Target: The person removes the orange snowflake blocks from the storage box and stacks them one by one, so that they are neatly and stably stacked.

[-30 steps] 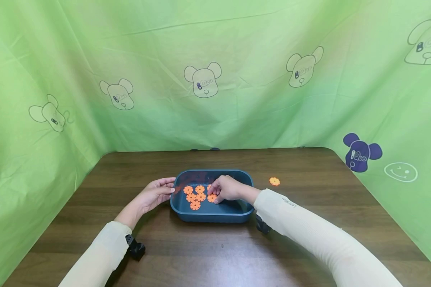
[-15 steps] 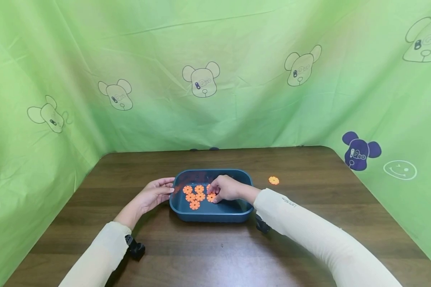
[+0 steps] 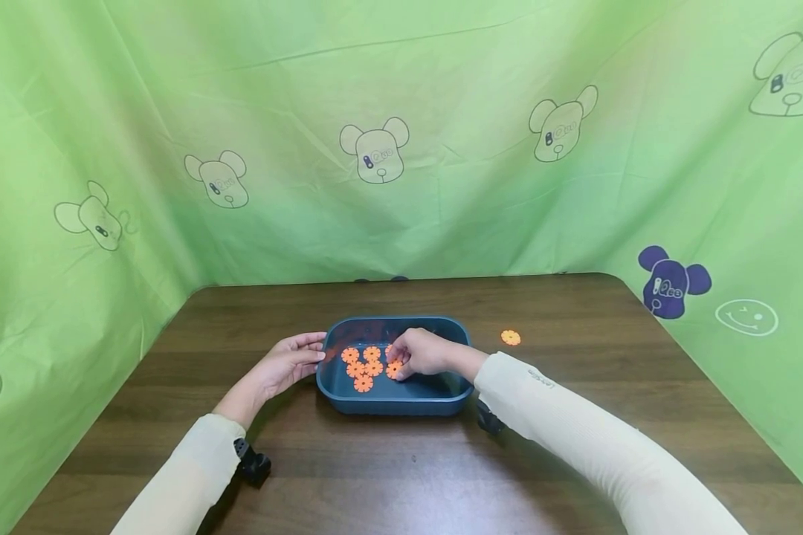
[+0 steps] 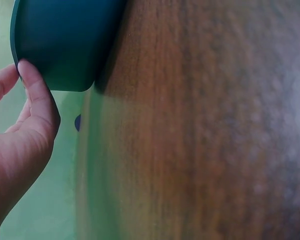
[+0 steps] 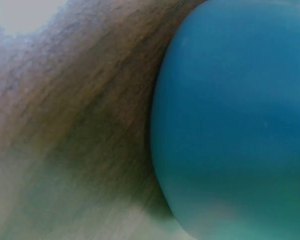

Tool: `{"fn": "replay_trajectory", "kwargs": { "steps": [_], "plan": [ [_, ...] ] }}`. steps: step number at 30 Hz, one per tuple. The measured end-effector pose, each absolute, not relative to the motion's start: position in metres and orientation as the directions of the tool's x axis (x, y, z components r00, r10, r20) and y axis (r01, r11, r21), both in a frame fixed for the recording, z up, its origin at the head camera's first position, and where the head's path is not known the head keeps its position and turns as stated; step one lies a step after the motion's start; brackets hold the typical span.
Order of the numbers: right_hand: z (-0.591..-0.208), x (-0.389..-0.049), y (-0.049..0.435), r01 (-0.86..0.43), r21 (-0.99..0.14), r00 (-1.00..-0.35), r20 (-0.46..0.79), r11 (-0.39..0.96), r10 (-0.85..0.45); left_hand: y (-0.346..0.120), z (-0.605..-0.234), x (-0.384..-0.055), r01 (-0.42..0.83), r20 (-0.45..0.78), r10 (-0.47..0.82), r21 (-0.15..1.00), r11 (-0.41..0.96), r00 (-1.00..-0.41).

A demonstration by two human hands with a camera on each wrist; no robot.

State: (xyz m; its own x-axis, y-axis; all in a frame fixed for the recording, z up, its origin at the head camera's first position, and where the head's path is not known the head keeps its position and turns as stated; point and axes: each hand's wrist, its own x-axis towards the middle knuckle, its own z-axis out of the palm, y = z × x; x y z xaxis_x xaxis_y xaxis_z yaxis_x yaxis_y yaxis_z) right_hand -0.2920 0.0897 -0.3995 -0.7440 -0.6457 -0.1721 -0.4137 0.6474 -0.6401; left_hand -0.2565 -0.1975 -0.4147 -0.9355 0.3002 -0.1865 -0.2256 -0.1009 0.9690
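Note:
A dark blue rectangular basin [image 3: 395, 407] stands on the table with several flat, notched, flower-like orange discs [image 3: 363, 383] lying inside. At its left end my left hand [image 3: 284, 364] touches the rim with loosely extended fingers; in the left wrist view the fingertips [image 4: 31, 70] meet the outer wall by the rim. My right hand [image 3: 428, 351] reaches down into the basin, thumb and forefinger curled down on either side of an orange disc [image 3: 394, 370]. Another disc is partly hidden behind those fingers. The right wrist view shows only the basin's outer wall [image 5: 235, 120] and table, not the hand.
One loose orange disc [image 3: 511, 337] lies on the wooden table [image 3: 401, 475], right of the basin. A green curtain [image 3: 401, 223] printed with mouse-like heads hangs behind and on both sides. Black wrist cameras [image 3: 253, 464] sit under the sleeves.

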Motion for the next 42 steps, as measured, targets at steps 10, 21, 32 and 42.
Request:
{"fn": "replay_trajectory", "kwargs": {
  "steps": [10,21,32,42],
  "plan": [
    [-0.397,-0.295,0.094,-0.398,-0.694,-0.752,-0.128,0.6,-0.647,-0.197,-0.415,-0.257,-0.222,-0.186,0.301,0.971,-0.089,-0.935],
    [-0.388,-0.291,0.103,-0.357,-0.773,-0.765,-0.081,0.524,-0.639,-0.199,-0.416,-0.257,-0.222,-0.186,0.299,0.971,-0.092,-0.936],
    [-0.38,-0.29,0.117,-0.214,-0.905,-0.813,-0.044,0.368,-0.581,-0.199,-0.418,-0.259,-0.213,-0.174,0.31,0.973,-0.095,-0.935],
    [-0.363,-0.291,0.142,-0.202,-0.916,-0.853,-0.009,0.346,-0.522,-0.2,-0.416,-0.26,-0.216,-0.177,0.305,0.972,-0.098,-0.936]
  ]
}}
